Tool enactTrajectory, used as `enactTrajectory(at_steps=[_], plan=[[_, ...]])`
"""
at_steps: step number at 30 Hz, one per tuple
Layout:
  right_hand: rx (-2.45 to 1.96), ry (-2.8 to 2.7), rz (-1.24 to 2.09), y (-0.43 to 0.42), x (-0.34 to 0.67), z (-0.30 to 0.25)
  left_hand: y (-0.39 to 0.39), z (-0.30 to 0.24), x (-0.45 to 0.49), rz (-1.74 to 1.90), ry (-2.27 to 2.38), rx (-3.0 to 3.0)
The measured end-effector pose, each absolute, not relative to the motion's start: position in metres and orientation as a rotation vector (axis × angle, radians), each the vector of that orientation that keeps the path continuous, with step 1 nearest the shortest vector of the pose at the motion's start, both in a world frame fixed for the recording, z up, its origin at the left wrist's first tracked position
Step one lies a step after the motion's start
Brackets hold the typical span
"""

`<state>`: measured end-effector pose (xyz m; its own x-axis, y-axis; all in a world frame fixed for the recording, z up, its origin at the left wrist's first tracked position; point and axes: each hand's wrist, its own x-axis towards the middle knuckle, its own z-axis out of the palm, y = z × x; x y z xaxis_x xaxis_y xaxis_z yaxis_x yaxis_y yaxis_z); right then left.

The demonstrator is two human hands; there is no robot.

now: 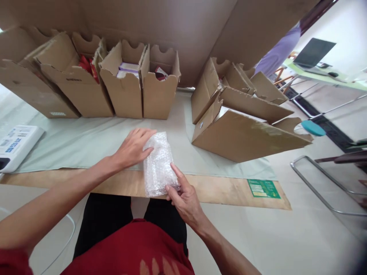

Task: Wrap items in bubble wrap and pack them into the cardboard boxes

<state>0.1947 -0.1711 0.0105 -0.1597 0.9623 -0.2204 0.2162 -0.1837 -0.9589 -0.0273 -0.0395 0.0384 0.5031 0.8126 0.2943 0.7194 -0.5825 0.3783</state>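
A packet wrapped in clear bubble wrap lies at the front edge of the table, directly before me. My right hand grips its lower right corner, thumb on top and the other fingers along the side and partly hidden underneath. At the upper left corner rests my left hand, touching the wrap with its fingers stretched out and the thumb apart from them. What is inside the wrap cannot be made out.
Cardboard file boxes stand along the back, some holding small packages. More cardboard boxes are at the right. A white device sits at the left. A green label is on the wooden edge. Beyond, a laptop stands on another table.
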Motion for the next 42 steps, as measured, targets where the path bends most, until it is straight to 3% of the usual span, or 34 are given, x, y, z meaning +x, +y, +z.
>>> enactTrajectory(at_steps=[6,10,14,20,26,31,38,42], plan=[[-1.282,-1.101,1.611,-0.164,0.201,0.024,-0.12,0.028,-0.058,0.614,0.83,2.59],[-1.154,-1.017,1.679,-0.161,0.197,0.03,-0.132,0.019,-0.046,0.815,0.887,2.65],[-1.097,-1.179,1.728,-0.156,0.205,0.038,-0.125,0.016,-0.031,0.99,1.075,2.346],[-1.4,-1.717,0.913,-0.131,0.219,0.046,-0.123,0.028,-0.029,0.808,1.395,1.809],[-1.385,-1.786,1.066,-0.103,0.196,0.024,-0.12,0.027,-0.028,0.771,1.449,1.74],[-1.525,-1.913,0.996,-0.092,0.191,0.019,-0.113,0.017,-0.03,0.866,1.56,1.951],[-1.339,-2.199,0.197,-0.118,0.191,0.031,-0.099,0.018,-0.026,0.437,1.739,2.064],[-1.045,-2.572,0.205,-0.122,0.183,0.029,-0.093,0.019,-0.027,0.464,1.725,2.026]])
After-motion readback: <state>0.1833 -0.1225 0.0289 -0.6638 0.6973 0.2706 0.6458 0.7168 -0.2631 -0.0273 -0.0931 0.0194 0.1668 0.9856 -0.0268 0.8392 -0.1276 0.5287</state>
